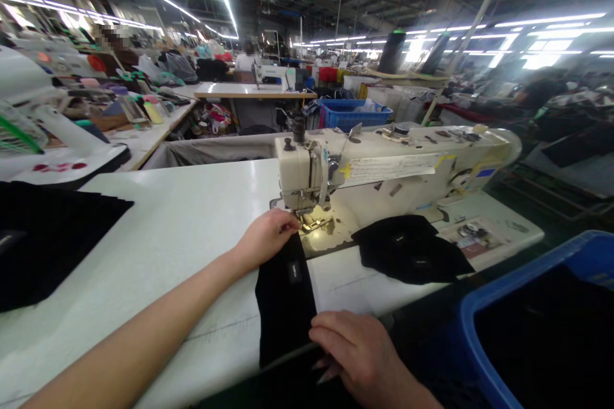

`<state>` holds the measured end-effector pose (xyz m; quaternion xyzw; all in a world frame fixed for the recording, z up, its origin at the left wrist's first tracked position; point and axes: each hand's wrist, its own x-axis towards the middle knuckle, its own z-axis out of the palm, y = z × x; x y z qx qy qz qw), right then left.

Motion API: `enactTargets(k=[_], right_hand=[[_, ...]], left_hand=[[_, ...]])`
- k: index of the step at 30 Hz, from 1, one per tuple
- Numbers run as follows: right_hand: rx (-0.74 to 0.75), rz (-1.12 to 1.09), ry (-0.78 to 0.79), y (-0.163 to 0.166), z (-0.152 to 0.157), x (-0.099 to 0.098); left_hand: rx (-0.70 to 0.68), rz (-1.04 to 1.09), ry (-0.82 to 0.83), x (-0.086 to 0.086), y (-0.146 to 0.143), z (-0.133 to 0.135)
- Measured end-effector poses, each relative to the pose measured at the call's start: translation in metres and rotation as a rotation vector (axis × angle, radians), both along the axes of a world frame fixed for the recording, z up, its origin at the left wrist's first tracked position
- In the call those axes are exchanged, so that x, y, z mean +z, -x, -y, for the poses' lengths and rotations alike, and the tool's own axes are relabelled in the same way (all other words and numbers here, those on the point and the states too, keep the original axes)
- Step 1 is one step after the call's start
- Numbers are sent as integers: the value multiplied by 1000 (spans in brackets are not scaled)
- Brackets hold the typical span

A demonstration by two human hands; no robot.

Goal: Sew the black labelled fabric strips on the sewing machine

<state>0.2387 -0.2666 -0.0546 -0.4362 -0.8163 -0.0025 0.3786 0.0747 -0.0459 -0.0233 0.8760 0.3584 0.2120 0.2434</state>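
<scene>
A black fabric piece (286, 307) with a small dark label (293, 271) runs from the sewing machine's needle area down over the table's front edge. My left hand (268, 236) pinches its upper end, close by the presser foot (301, 220) of the sewing machine (307, 169). Lower down, my right hand (357, 348) has its fingers closed at the fabric's right edge. Under those fingers, pale pointed tips show, too dark to make out. Light from the machine falls on the metal bed plate (326, 230).
Stacked black pieces (52, 243) lie at the left of the white table (192, 204). More labelled black pieces (407, 249) rest right of the needle. A blue basket (472, 326) holding black fabric stands front right. Behind are another sewing machine (275, 75) and a blue crate (352, 116).
</scene>
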Motion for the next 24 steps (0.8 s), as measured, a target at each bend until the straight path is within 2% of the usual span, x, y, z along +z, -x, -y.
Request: enactTargets(k=[3,7,9,15,24], right_hand=[[-42,15,14,0,0,-4],[-66,30,-22,-5,2,-10],[-60,34,-17,-7,3,-10],[-89,-35,35,-7,-3,-1],[-106,-11,68,-8,-6,-6]], left_hand=[[-15,8,-118,-5,3,13],[-126,-60,-422,-10,15,32],[-167,-92,-493,-13,21,37],[-208,-75,-456,-15,23,25],[-219,-34,-374,-16,20,18]])
